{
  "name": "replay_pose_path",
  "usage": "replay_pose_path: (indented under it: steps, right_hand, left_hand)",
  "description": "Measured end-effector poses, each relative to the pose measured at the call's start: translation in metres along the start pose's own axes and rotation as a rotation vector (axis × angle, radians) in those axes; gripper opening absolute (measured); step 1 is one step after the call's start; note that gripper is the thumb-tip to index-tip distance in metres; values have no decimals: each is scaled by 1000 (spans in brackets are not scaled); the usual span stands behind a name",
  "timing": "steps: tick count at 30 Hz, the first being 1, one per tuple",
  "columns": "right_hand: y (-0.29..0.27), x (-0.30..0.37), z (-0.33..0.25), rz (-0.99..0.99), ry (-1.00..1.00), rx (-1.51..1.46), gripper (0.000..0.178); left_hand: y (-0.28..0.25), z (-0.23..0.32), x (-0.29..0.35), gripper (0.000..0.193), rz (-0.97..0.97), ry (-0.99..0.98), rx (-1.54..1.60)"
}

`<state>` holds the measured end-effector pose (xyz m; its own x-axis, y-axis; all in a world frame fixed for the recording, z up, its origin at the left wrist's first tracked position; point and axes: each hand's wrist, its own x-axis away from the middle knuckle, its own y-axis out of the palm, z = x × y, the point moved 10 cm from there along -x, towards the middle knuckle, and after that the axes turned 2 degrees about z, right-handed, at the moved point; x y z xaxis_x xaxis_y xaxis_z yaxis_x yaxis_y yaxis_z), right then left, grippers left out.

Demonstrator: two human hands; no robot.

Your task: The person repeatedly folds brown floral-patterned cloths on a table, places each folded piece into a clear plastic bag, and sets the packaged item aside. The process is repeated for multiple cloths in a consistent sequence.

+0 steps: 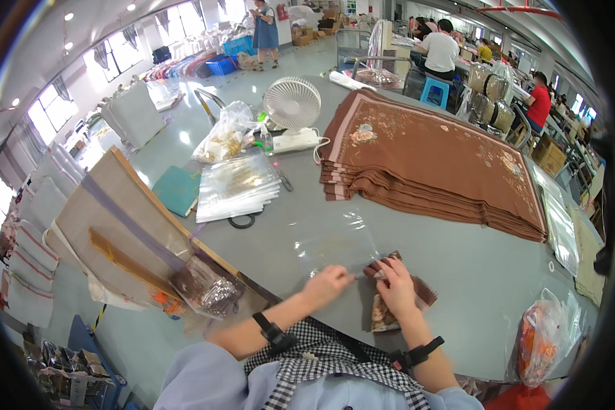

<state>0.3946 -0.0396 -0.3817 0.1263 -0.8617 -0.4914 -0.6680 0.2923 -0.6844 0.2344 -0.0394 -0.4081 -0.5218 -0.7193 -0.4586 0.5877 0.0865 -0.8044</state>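
Note:
My left hand [328, 285] is closed in a pinch at the near edge of a clear plastic bag [331, 239] lying flat on the grey table. What its fingertips hold is too small and blurred to make out. To its right, my right hand [395, 287] is bent over a small folded brown patterned cloth [387, 316], its fingers closed on the top edge. The cloth lies close to the table's front edge. Part of it is hidden under my right hand. The two hands are a short gap apart.
A tall stack of brown flowered cloths [430, 157] fills the back right. Clear bags [239, 184], a white fan [292, 102] and a teal notebook [175, 189] stand back left. A wood-edged frame [150, 198] leans at left. A bag with orange contents [536, 338] hangs at right.

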Motion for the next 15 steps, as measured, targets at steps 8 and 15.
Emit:
replay_pose_path:
  steps: [8, 15]
  right_hand:
    - [29, 28, -19, -170, -21, 187, 43]
    - [30, 12, -24, -208, -88, 156, 42]
  left_hand:
    - [-26, 25, 12, 16, -36, 24, 191]
    - [-44, -14, 19, 11, -173, 63, 139]
